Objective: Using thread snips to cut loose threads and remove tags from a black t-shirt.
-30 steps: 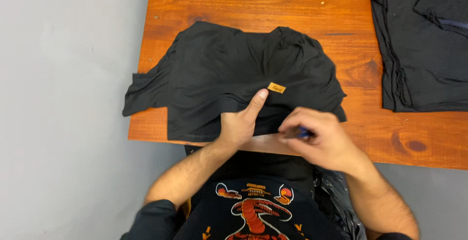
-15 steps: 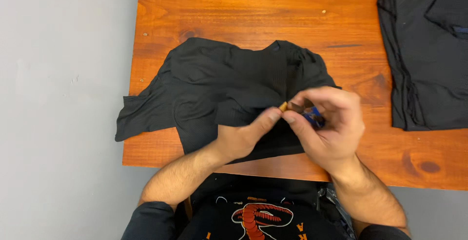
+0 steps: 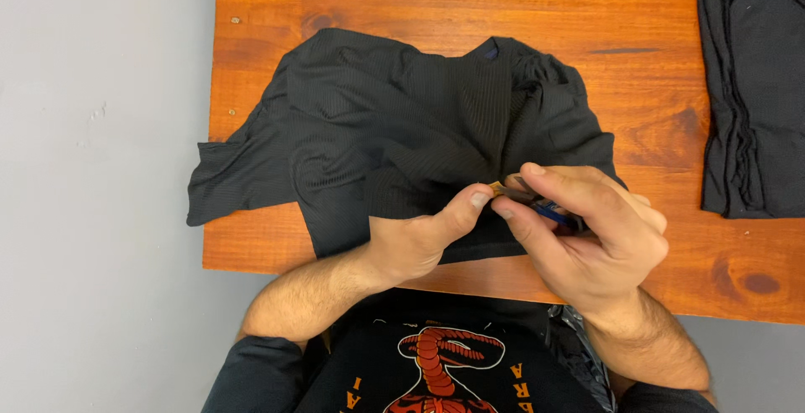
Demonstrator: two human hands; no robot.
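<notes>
Both hands meet over the near edge of a black ribbed garment (image 3: 402, 140) in the head view, the only view. Left hand (image 3: 415, 244) lies on the cloth with its thumb stretched out toward a small tan tag (image 3: 496, 187), the thumb tip touching it. Right hand (image 3: 591, 233) is closed around a small tool with a blue handle (image 3: 553, 210); its forefinger and thumb pinch the tool's front end, whose tip sits right at the tag, just beside the left thumb. What kind of tool it is cannot be told, since the fingers cover most of it.

Beyond both hands the garment spreads rumpled across an orange-brown wooden table (image 3: 419, 2), 1 sleeve hanging off the table edge well to the left of the left hand. Farther right of the right hand, well apart, lies a pile of dark cloth (image 3: 750, 94). Left of the table is grey floor (image 3: 92, 187).
</notes>
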